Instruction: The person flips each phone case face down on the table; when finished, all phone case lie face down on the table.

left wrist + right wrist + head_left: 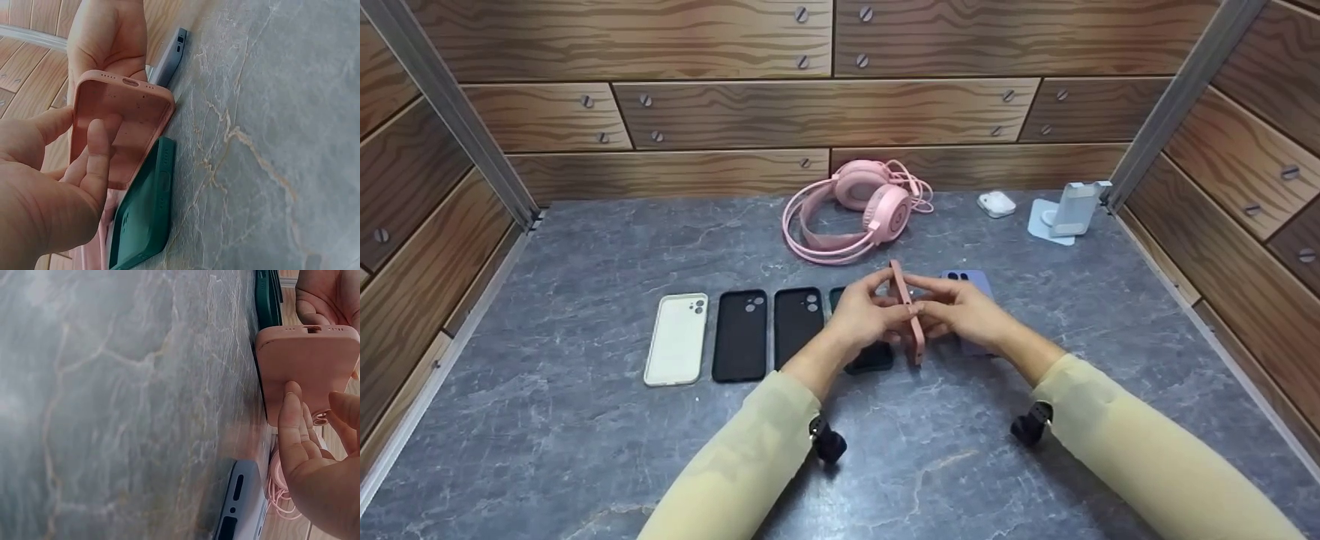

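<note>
Across the counter [585, 450], a white case [675, 341], two black cases [739, 337] and a green case [139, 219] are lying from mid-left to centre. Centrally, the left hand [859, 315] and right hand [969, 316] are pinching an upright pink case [306, 363], seemingly steadying it; the next move is likely calling for an even grip beside the lavender case [250, 500], centre right.

The pink headset [891, 214] lay on the grey marbled surface [547, 450], with the small white case [997, 204] located to its right, the light-blue stand [1075, 211] farther right, and the wood-grain panelling [720, 45] behind it.
</note>
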Available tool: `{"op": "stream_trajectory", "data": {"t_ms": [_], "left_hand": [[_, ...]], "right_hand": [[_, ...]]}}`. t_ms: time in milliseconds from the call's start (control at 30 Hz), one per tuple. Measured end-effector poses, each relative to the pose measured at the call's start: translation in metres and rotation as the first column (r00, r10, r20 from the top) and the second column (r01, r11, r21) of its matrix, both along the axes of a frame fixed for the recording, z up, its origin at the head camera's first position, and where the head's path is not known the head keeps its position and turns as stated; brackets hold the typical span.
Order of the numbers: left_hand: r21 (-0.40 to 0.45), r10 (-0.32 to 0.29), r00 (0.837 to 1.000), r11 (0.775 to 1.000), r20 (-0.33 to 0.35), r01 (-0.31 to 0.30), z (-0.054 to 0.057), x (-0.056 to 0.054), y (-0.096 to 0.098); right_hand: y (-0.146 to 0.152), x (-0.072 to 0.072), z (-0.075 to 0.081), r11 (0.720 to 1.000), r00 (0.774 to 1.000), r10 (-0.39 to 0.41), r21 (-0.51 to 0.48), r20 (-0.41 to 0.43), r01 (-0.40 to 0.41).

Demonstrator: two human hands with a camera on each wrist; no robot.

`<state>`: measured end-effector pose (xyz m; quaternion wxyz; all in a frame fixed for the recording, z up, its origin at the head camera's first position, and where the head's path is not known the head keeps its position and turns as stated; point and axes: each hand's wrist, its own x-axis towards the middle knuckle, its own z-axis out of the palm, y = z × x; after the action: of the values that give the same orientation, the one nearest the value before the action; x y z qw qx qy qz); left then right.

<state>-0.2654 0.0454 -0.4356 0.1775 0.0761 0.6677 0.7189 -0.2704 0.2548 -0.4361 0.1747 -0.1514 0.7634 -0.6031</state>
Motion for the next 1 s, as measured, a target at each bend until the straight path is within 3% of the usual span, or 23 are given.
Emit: {"op": "stream_trajectory", "data": {"t_ms": [367,1000], "left_hand": [[0.025,0.034,0.996,0.999,0.079,-0.036,0.002,0.002,-0.007],[0.091,0.005,0.998,0.996,0.062,-0.011,-0.002,0.004,-0.02]], "right_hand": [[-0.004,-0.001,-0.003,0.996,1.0,-0.016,0.09,-0.014,0.017],[-0.014,0.002,-0.008,0.989,0.995,-0.065,0.13,-0.071,0.074]]}}
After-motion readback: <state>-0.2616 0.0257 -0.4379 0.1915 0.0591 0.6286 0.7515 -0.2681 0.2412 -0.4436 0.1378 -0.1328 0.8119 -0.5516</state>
